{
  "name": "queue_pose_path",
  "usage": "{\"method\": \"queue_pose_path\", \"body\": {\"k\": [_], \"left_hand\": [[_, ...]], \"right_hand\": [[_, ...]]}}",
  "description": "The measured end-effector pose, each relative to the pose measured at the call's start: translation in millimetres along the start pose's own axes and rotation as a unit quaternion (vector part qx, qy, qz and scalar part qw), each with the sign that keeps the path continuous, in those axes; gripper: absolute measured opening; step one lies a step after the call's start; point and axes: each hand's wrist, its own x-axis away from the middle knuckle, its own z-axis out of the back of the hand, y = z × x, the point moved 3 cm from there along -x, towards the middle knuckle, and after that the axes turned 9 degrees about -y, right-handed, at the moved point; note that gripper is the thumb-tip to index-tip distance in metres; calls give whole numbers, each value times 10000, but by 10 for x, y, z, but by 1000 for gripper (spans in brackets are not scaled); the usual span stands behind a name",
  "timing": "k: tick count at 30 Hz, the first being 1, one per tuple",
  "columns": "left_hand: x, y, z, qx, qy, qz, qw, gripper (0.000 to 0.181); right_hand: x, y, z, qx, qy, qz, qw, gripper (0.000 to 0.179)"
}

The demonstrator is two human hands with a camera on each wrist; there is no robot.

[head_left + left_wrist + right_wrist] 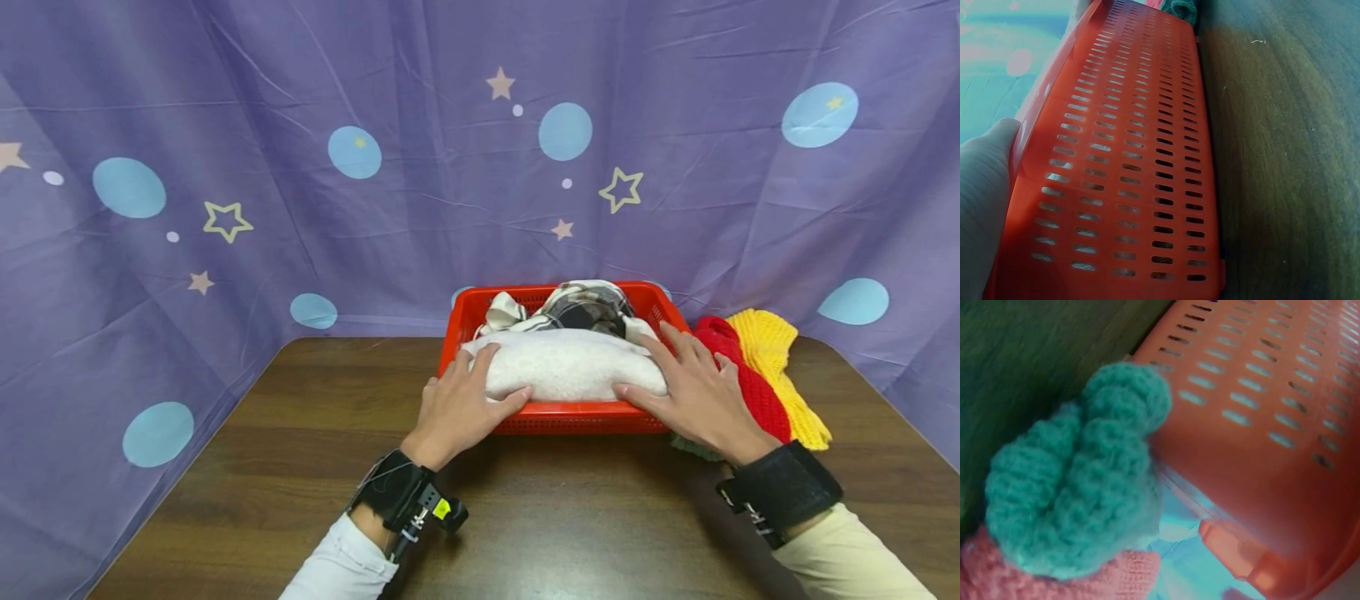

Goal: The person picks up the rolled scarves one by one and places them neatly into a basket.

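A thick white roll of soft fabric (566, 364) lies along the near side of a red plastic basket (577, 421), its top above the rim. My left hand (461, 410) rests on its left end, fingers over the top and thumb along the front by the rim. At the other end my right hand (693, 392) presses with spread fingers, its thumb on the front face. Behind the roll, a bunched plaid cloth (588, 308) in white, grey and black fills the back of the basket. The left wrist view has part of the left hand (985, 194) beside the basket's slotted wall (1116, 162).
Right of the basket lie a red knitted piece (750, 387) and a yellow knitted piece (780, 367). A green knitted piece (1079, 469) sits close by the basket's side. All stand on a brown wooden table (315, 467), with a purple patterned curtain (450, 183) behind.
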Motion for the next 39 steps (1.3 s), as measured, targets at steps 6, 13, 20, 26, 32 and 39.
{"method": "queue_pose_path", "body": {"k": [6, 13, 20, 26, 32, 39], "left_hand": [[-4, 1, 1, 20, 9, -5, 10000, 84], [0, 1, -2, 21, -11, 18, 10000, 85], [0, 3, 0, 27, 20, -22, 10000, 85], [-2, -7, -6, 20, 22, -15, 10000, 84], [6, -9, -7, -9, 32, -13, 10000, 84], [6, 2, 3, -6, 22, 15, 10000, 84]], "right_hand": [[5, 31, 2, -149, -240, -152, 9995, 106], [-2, 15, -8, 135, -379, -82, 9992, 82], [-3, -12, -5, 169, -80, 64, 9998, 75], [-5, 19, -14, -166, -440, -198, 9987, 101], [-9, 26, -17, 45, -426, -157, 9990, 92], [-2, -5, -8, 273, -97, 66, 9996, 68]]}}
